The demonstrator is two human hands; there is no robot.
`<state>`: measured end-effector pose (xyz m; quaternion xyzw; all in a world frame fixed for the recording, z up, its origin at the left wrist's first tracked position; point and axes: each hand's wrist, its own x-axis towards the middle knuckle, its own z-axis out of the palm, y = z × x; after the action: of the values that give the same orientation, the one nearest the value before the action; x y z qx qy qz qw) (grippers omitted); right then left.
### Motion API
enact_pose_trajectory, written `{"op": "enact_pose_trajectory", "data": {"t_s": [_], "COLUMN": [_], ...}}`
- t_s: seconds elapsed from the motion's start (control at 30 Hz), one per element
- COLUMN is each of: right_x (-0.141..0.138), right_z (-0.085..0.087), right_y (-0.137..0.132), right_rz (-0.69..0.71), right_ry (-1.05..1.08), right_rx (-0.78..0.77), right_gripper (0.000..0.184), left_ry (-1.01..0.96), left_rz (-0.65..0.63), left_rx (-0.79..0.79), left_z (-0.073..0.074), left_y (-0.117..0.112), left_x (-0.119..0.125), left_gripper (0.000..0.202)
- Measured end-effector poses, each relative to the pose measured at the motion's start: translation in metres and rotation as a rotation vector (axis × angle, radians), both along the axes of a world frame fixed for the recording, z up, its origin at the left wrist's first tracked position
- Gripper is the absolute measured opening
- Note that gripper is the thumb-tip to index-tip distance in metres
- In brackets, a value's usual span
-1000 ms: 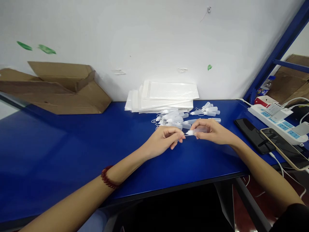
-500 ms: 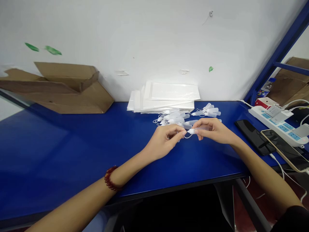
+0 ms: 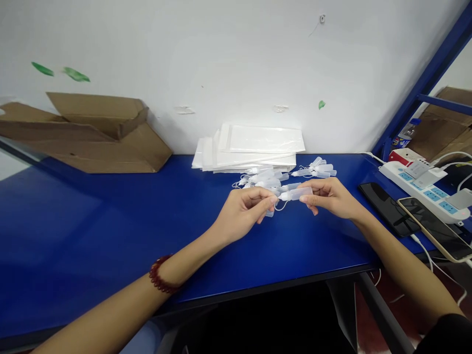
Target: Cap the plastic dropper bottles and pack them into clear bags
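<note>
A small translucent squeeze bottle (image 3: 298, 194) with a pointed white tip and a thin looped strap lies level between my hands, above the table. At its right end, my right hand (image 3: 326, 197) has the base pinched between thumb and fingers. My left hand (image 3: 248, 209) is closed in a pinch at the pointed tip, where the fingertips hide the cap. Just under those fingers shows the end of another bottle (image 3: 270, 213); whether it is held or lying there I cannot tell. Behind my hands lies a pile of similar bottles (image 3: 266, 176), with a smaller group (image 3: 320, 168) to its right.
Against the wall stands a stack of white flat packets (image 3: 258, 140). An open cardboard box (image 3: 121, 155) sits at the left on the blue table (image 3: 165, 206). To the right are two phones (image 3: 389, 209) and a white power strip (image 3: 424, 189) with chargers and cables.
My right hand's grip is now nearer the bottle's base, so more of the body shows. My left hand has shifted slightly left with the tip. The view has moved slightly.
</note>
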<state>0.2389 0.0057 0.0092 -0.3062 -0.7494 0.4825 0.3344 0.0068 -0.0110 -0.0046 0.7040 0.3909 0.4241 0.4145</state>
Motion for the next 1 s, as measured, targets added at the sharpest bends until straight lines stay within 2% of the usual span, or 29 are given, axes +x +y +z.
{"op": "enact_pose_trajectory", "data": {"t_s": [0.3, 0.8, 1.0], "right_x": [0.0007, -0.0001, -0.0018], "right_z": [-0.0027, 0.0003, -0.0029], "right_y": [0.0013, -0.0007, 0.0000], "right_rz": [0.051, 0.058, 0.038], "right_ry": [0.021, -0.034, -0.009], "right_rx": [-0.062, -0.053, -0.037], "right_gripper": [0.022, 0.020, 0.021], "left_ry": [-0.013, 0.033, -0.008], "left_rz": [-0.026, -0.076, -0.016], "left_rx": [0.001, -0.009, -0.028], "left_z": [-0.0041, -0.0053, -0.0060], "left_y": [-0.0017, -0.0014, -0.0007], "left_x": [-0.0005, -0.0001, 0.0015], "left_gripper": [0.029, 0.029, 0.026]}}
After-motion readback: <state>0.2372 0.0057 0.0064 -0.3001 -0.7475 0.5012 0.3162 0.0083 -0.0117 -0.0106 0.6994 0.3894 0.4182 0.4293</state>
